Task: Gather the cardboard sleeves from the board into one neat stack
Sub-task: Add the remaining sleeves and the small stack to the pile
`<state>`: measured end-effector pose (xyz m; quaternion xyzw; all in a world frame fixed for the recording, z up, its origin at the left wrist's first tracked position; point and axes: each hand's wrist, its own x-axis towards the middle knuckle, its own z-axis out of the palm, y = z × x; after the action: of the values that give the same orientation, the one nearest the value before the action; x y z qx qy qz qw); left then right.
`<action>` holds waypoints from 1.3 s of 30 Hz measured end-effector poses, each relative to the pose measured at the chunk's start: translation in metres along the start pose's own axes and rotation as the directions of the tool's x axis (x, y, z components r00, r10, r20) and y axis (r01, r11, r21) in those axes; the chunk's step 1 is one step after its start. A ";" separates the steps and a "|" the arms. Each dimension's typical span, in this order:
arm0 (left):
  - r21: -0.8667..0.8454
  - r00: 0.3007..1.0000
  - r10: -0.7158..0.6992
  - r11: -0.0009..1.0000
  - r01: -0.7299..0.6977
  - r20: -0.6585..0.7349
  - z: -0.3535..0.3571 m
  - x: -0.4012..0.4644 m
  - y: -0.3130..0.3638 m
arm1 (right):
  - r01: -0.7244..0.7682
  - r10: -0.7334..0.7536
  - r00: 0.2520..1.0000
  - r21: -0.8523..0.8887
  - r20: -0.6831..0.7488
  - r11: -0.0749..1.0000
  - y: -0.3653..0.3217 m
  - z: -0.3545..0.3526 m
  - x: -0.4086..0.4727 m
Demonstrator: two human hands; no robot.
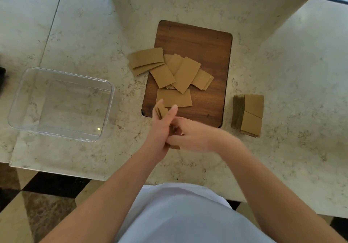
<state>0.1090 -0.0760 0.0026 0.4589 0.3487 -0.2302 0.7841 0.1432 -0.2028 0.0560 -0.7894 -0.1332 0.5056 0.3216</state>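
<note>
Several flat brown cardboard sleeves lie scattered across the dark wooden board, two of them overhanging its left edge. One sleeve lies alone near the board's front. My left hand grips a small bunch of sleeves on edge just in front of the board. My right hand, blurred, meets the same bunch from the right, its fingers curled against it. Most of the held bunch is hidden between my hands.
A stack of sleeves stands on the marble counter right of the board. A clear plastic tub sits at the left. The counter's front edge runs close to my body, with tiled floor below.
</note>
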 end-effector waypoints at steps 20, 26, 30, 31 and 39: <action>-0.265 0.985 -0.174 0.949 0.169 0.004 -0.026 0.003 -0.001 | -0.111 0.373 0.759 0.458 -0.534 0.882 0.044 0.000 0.073; -0.243 0.943 -0.265 0.919 0.311 0.203 -0.037 -0.007 -0.005 | 0.101 0.279 0.810 0.591 -0.516 0.800 0.053 0.003 0.016; -0.231 0.944 -0.280 0.920 0.315 0.173 -0.034 -0.013 -0.015 | 0.127 0.088 0.696 0.242 -0.713 0.962 0.051 0.013 -0.010; -0.222 0.935 -0.303 0.914 0.339 0.184 -0.032 -0.015 -0.017 | 0.176 -0.001 0.694 0.168 -0.720 0.970 0.047 0.016 -0.017; -0.126 0.845 -0.361 0.890 0.439 0.395 -0.022 -0.024 -0.017 | 0.426 -0.114 0.826 0.479 -0.553 0.767 0.042 0.014 -0.049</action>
<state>0.0741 -0.0636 0.0043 0.2392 0.3094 -0.4311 0.8132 0.1035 -0.2554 0.0597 -0.7247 -0.0013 0.2493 0.6424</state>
